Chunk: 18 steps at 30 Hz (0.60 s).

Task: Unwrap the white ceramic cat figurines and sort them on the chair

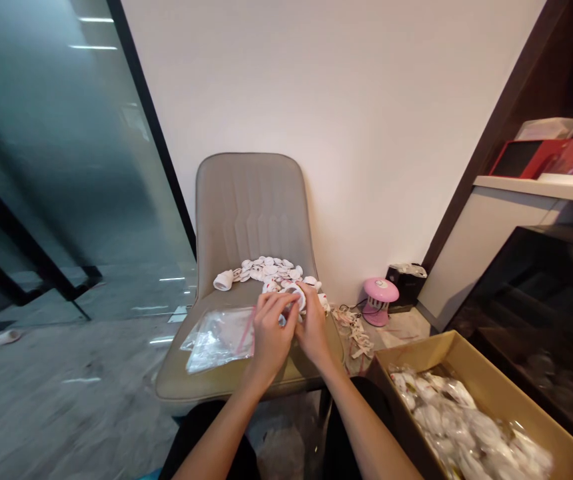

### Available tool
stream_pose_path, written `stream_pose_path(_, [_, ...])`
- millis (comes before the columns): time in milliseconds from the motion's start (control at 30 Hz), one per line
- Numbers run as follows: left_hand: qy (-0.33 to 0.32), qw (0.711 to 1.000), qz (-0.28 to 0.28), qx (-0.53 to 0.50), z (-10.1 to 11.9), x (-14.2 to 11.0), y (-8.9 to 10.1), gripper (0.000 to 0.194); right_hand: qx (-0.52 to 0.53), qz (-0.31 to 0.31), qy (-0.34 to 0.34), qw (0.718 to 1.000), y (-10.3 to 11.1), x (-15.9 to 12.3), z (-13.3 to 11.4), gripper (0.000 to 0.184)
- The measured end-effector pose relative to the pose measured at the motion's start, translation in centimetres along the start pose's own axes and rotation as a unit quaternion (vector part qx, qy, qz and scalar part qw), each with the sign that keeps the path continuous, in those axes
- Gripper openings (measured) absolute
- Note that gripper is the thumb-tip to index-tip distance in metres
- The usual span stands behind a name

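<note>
Two bare forearms reach in from the bottom of the view and meet over the seat of a beige upholstered chair (249,207). The left hand (271,331) and the right hand (314,323) are close together, their fingers curled and closed on a white ring (297,297), which stands tilted at the fingertips. The ring's exact material is too small to tell.

Just beyond the fingertips, a heap of small, round white pieces (266,271) lies on the seat against the chair's back. A white cup-shaped piece (223,281) lies beyond the left hand's fingers, at the heap's far left end. Directly left of those fingers is a clear plastic bag (219,340), with a thin pink strip (247,330) running up its right side toward the left hand.

To the right of the fingers, paper tags (354,331) are scattered on the floor beside the chair, and a pink mushroom-shaped gadget (380,300) stands beyond them (its use cannot be made out). Farther right and nearer the person, an open cardboard box (416,380) holds many white items packed in clear plastic bags (466,420).
</note>
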<state>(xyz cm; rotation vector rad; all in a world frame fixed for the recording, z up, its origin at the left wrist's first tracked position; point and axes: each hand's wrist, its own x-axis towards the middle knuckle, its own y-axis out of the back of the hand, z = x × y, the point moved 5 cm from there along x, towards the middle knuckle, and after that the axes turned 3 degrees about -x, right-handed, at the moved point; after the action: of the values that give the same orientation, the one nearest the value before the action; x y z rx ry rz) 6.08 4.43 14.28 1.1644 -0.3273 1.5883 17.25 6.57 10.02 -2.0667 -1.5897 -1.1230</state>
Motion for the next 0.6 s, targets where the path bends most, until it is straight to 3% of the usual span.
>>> stream_pose_path(200, [0.009, 1.000, -0.009, 0.028, -0.4, 0.0, 0.2, 0.011, -0.009, -0.004, -0.001, 1.000, 0.2, 0.3, 0.0, 0.050])
stream_pose_path(433, [-0.011, 0.989, -0.023, 0.148, -1.2, 0.1, 0.6, 0.011, 0.016, -0.023, 0.000, 1.000, -0.1, 0.4, 0.2, 0.053])
stream_pose_path(600, [-0.027, 0.988, -0.024, 0.152, -1.0, -0.1, 0.3, 0.011, 0.025, -0.041, 0.005, 0.999, 0.0, 0.4, 0.2, 0.051])
